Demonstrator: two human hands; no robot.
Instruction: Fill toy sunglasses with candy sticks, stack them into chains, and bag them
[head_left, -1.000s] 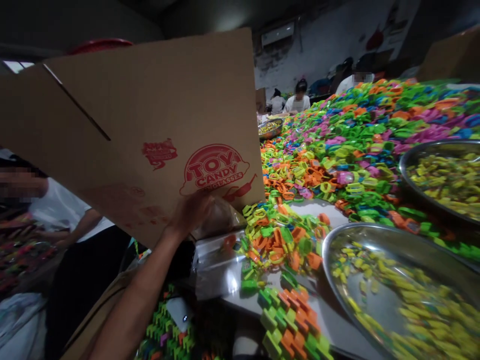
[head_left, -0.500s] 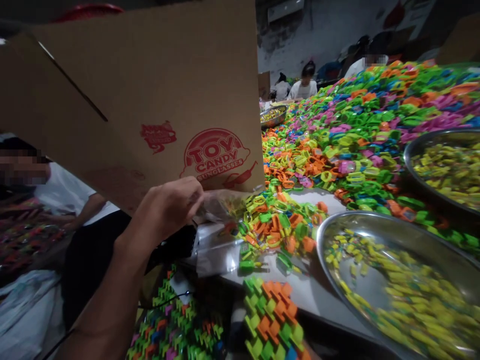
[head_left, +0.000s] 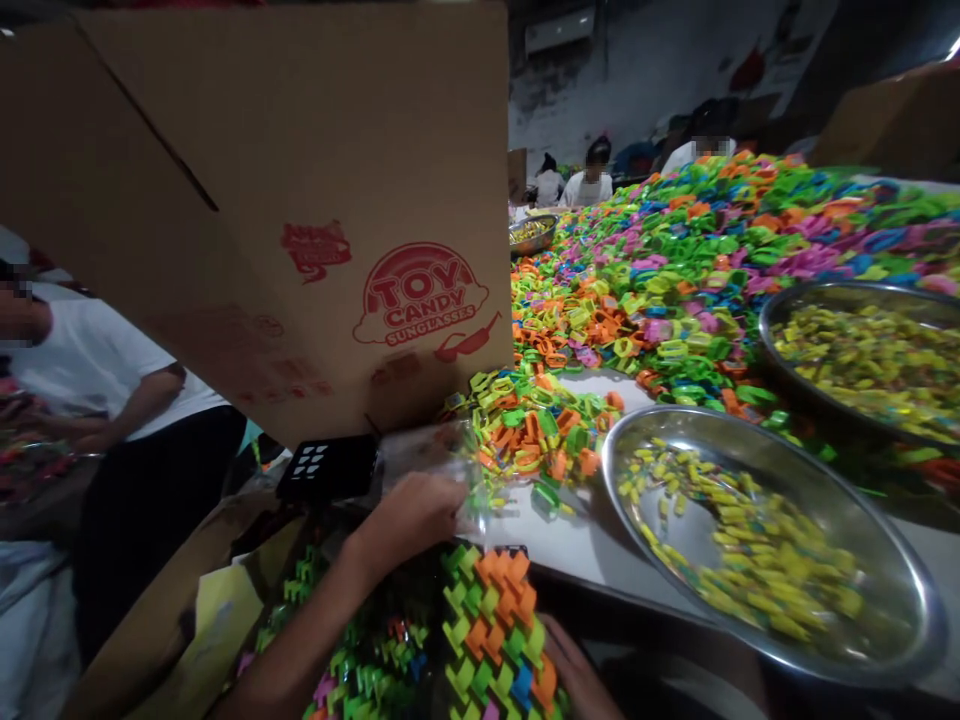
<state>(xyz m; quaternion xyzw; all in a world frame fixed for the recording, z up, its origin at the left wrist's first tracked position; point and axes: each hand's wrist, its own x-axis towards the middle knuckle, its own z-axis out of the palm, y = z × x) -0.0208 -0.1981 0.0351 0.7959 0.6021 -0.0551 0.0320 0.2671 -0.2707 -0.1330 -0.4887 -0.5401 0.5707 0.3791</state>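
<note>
My left hand (head_left: 420,515) is closed on the near edge of a clear plastic bag (head_left: 435,455) at the table edge, just left of a small pile of colourful toy pieces (head_left: 536,430). Low in the centre, my right hand (head_left: 574,665) holds a block of interlocked orange, green and yellow pieces (head_left: 495,630) from its right side; most of its fingers are hidden behind the block. The top of the block is close below my left hand.
A large cardboard box (head_left: 300,130) stands behind. Two metal bowls of yellow candies (head_left: 780,540) (head_left: 870,360) lie right. Beyond is a big toy heap (head_left: 675,270). A black device (head_left: 328,467) sits left. An open carton (head_left: 172,600) holds more blocks. People are around.
My left hand has come down and right, drawing the bag's edge toward the block. The block in my right hand has shifted a little left and up. The view has moved slightly.
</note>
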